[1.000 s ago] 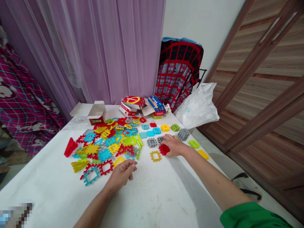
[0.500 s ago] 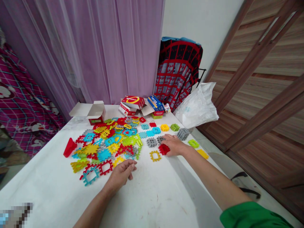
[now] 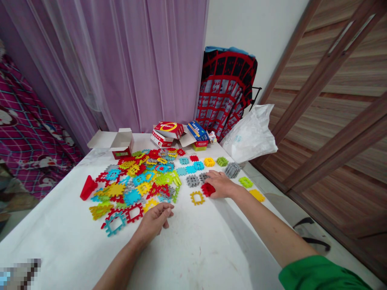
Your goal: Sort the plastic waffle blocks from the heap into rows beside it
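Observation:
My right hand (image 3: 220, 184) reaches over the table with its fingers on a red building piece (image 3: 208, 189), partly covering it. Just behind these fingers lies a grey piece (image 3: 203, 177), and a grey stack (image 3: 192, 181) is to its left. Nearer to me rests a hollow yellow square piece (image 3: 197, 197). My left hand (image 3: 156, 218) hangs low over the table, fingers loosely bent and apart, holding nothing that I can see. It is beside a large pile of toothed plastic pieces (image 3: 133, 197), close to a yellow piece (image 3: 150, 204) at the pile's edge.
Sorted pieces, such as a yellow stack (image 3: 209, 162), a green stack (image 3: 222, 161) and a tall grey stack (image 3: 232, 170), stand along the right. Behind the pile are an open carton (image 3: 122, 147), a red box (image 3: 169, 129) and a blue box (image 3: 198, 132). A white bag (image 3: 249, 135) leans at the right edge.

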Demonstrator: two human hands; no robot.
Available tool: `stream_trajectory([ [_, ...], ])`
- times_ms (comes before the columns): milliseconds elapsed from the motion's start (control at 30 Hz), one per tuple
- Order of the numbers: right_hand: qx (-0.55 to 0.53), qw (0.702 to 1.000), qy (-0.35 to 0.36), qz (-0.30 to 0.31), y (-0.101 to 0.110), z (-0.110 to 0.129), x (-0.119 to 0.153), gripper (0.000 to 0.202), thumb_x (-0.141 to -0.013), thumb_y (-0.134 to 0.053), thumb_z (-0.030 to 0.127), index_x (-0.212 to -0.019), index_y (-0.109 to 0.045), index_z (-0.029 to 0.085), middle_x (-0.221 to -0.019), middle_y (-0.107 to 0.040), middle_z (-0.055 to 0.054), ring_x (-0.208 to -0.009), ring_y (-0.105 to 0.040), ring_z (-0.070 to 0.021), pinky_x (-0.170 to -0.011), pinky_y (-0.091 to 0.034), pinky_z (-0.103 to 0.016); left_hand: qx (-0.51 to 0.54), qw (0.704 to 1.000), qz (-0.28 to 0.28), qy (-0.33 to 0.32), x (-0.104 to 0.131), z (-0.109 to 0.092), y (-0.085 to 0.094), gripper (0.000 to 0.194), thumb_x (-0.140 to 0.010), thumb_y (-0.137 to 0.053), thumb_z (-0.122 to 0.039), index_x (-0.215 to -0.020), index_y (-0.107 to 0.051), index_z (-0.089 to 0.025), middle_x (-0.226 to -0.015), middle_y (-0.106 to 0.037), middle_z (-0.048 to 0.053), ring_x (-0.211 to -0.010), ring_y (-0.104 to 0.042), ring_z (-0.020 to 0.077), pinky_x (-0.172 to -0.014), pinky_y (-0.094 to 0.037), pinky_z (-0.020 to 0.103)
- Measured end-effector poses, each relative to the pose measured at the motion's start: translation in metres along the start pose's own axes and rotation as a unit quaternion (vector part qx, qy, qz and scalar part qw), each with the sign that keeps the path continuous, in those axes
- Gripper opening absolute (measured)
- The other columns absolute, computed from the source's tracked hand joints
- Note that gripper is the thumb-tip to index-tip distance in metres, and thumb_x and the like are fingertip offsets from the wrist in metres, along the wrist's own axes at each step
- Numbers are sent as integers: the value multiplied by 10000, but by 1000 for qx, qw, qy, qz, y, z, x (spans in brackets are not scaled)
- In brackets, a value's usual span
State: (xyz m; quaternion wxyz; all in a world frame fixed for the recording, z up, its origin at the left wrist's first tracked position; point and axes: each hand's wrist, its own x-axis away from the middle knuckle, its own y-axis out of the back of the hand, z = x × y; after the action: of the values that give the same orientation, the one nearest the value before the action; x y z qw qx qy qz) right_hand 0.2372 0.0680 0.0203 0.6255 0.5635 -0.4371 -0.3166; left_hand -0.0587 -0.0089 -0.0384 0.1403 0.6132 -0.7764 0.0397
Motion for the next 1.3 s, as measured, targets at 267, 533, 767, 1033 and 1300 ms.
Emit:
stream_trajectory([
  [267,-4,1000,-8,5,1,1,0,557,-629,-732,355,-1167,-653,233,-1474,-434,-138,-1379,-320,-356,-1050,-311,-497,0,1000,-1,2,2,-2,-1,485,-641,-616,-581,-932,-616,-193,-773,-629,-3,-459,-513,66,-338,-269,173],
  [533,1,1000,-4,3,5,3,1,545,-616,-738,353,-1148,-663,259,-1449,-463,-118,-1354,-348,-358,-1029,-327,-496,2,1000,1,-3,-1,0,0,477,-642,-638,-585,-926,-617,-202,-769,-638,0,-458,-519,77,-341,-273,179],
  [767,3,1000,-2,12,6,5,1,614,-614,-744,354,-1205,-638,222,-1462,-443,-148,-1368,-340,-356,-1041,-335,-500,0,1000,5,0,2,-3,0,480,-643,-614,-580,-931,-615,-197,-781,-633,0,-465,-517,69,-339,-271,175],
  [1033,-46,993,-39,-97,21,-22,20,386,-745,-652,284,-1129,-679,248,-1419,-518,-103,-1344,-409,-312,-1081,-329,-502,-1,1000,3,-5,0,-1,0,465,-645,-633,-580,-921,-624,-205,-767,-640,-1,-461,-520,77,-337,-278,176],
  [1300,-279,838,-168,-438,11,-4,39,291,-867,-465,422,-847,-675,221,-787,-712,-35,-709,-654,-186,-712,-512,-304,-6,1000,-10,-15,2,-3,0,467,-666,-625,-582,-935,-632,-201,-768,-628,-4,-462,-515,76,-333,-284,175],
])
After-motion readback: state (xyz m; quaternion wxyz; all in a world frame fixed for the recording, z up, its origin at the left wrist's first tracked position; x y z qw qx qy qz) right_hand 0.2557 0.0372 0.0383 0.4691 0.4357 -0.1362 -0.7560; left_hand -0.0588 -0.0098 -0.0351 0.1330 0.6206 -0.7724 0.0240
